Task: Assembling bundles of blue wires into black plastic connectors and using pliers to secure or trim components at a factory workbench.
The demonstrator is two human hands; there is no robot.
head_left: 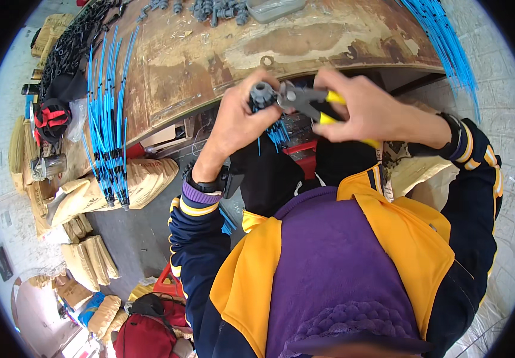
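Observation:
Near the front edge of the wooden table (pixel 180 71), my left hand (pixel 233 122) is closed around a grey ribbed plastic fitting (pixel 262 92). Several thin blue tubes (pixel 277 134) hang below that fitting, under my fingers. My right hand (pixel 374 110) grips pliers (pixel 305 100) with yellow and black handles. Their metal jaws meet the right side of the fitting, beside my left fingertips. What lies between the jaws is too small to make out.
Blue tubes with black sections (pixel 111 119) hang over the table's left edge; another blue bundle (pixel 439 42) lies far right. Grey fittings (pixel 216 9) and a grey tray (pixel 275 8) sit at the back. Black parts (pixel 72 53) are heaped far left, above paper sacks (pixel 150 176).

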